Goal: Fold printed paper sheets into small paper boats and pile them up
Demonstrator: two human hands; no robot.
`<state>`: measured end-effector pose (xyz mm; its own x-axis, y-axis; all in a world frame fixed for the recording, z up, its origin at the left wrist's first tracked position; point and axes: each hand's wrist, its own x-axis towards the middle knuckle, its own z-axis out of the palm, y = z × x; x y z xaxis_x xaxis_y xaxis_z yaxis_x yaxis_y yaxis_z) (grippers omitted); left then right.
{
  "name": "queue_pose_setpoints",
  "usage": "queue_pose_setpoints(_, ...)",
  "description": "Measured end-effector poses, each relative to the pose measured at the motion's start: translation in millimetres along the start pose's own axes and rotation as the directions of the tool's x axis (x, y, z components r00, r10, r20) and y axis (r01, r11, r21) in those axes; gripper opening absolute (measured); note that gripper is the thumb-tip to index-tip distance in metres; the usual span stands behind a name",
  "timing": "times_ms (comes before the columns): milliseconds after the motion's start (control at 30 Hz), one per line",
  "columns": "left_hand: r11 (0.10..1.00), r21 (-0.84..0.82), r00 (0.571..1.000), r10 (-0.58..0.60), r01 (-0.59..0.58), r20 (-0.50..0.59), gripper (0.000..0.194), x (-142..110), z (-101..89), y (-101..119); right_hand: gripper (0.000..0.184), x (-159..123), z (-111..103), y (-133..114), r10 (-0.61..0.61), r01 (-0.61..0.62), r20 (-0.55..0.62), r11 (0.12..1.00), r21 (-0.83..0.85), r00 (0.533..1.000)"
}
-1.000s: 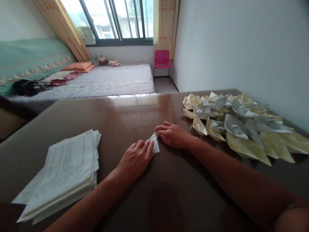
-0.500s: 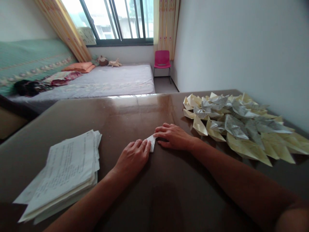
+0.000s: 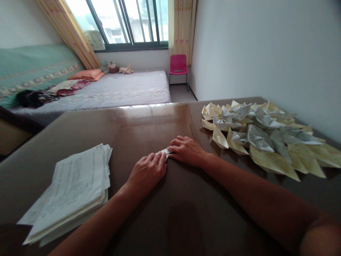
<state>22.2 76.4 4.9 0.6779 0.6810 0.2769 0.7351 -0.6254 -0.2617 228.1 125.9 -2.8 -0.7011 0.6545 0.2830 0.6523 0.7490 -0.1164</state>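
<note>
Clearly, much of the folding is already done: a broad cluster of paper boats (image 3: 262, 140), some plain cream and some white with print, covers the right part of the glossy brown counter (image 3: 138, 133), the boats crowded together and overlapping. One more piece seems to be partway along. This small white folded strip of paper (image 3: 165, 152) lies at the middle of the counter, between the two hands and largely hidden by them, so its exact fold cannot be made out; judging by its narrow, flat look, it has no boat shape yet. The left hand (image 3: 148, 171) lies over the strip's left part, its fingers close together and seemingly pressing down. The right hand (image 3: 188, 152) meets the other end with bent fingertips, thumb side low; whether either hand's fingers truly pinch the paper, I cannot tell. What remains is probably the stack of printed sheets (image 3: 70, 188) at the left, flat, unevenly piled and well apart from the boats. How many sheets it contains cannot be counted.
</note>
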Motion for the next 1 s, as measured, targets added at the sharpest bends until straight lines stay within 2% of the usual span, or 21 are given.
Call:
queue_pose_setpoints(133, 0.999, 0.018, 0.997, 0.036, -0.034, -0.068, 0.027, -1.9, 4.8, -7.4, 0.028, -1.2, 2.4, 2.9, 0.007, -0.006, -0.011, 0.998, 0.058, 1.000)
queue_pose_setpoints(300, 0.998, -0.018, 0.995, 0.056, -0.058, -0.086, 0.034, -3.0, 8.4, -12.9, 0.023, 1.4, 7.7, 5.1, 0.048, -0.047, -0.026, 0.998, 0.051, 0.999)
queue_pose_setpoints(400, 0.997, -0.076, 0.998, 0.015, -0.020, -0.066, 0.045, -2.3, 8.8, -15.0, 0.023, 3.1, 8.1, 5.1, 0.059, -0.058, -0.033, 0.998, 0.036, 0.998)
queue_pose_setpoints(500, 0.986, -0.164, 0.999, -0.040, 0.034, -0.032, 0.030, -2.1, 8.8, -19.5, 0.022, 3.0, 7.4, 5.0, 0.069, -0.063, -0.052, 0.992, 0.107, 0.996)
queue_pose_setpoints(600, 0.940, -0.308, 0.988, -0.153, 0.148, 0.008, 0.026, -3.0, 8.7, -25.4, 0.019, 1.8, 6.9, 5.3, 0.069, -0.045, -0.077, 0.958, 0.282, 0.995)
queue_pose_setpoints(667, 0.878, -0.409, 0.967, -0.249, 0.248, 0.052, 0.028, -3.4, 8.3, -28.1, 0.020, 1.0, 6.1, 5.8, 0.096, -0.059, -0.069, 0.908, 0.414, 0.993)
queue_pose_setpoints(767, 0.762, -0.547, 0.935, -0.327, 0.347, 0.139, 0.032, -2.6, 6.6, -29.0, 0.035, 0.5, 3.1, 6.6, 0.178, -0.155, 0.023, 0.775, 0.612, 0.984)
queue_pose_setpoints(867, 0.674, -0.627, 0.917, -0.340, 0.391, 0.207, 0.033, -1.4, 4.4, -27.5, 0.049, 0.8, -0.5, 7.0, 0.229, -0.265, 0.157, 0.590, 0.762, 0.961)
queue_pose_setpoints(1000, 0.623, -0.672, 0.912, -0.342, 0.400, 0.226, 0.035, -1.3, 2.8, -25.8, 0.048, 0.9, -1.1, 9.4, 0.206, -0.356, 0.296, 0.402, 0.843, 0.933)
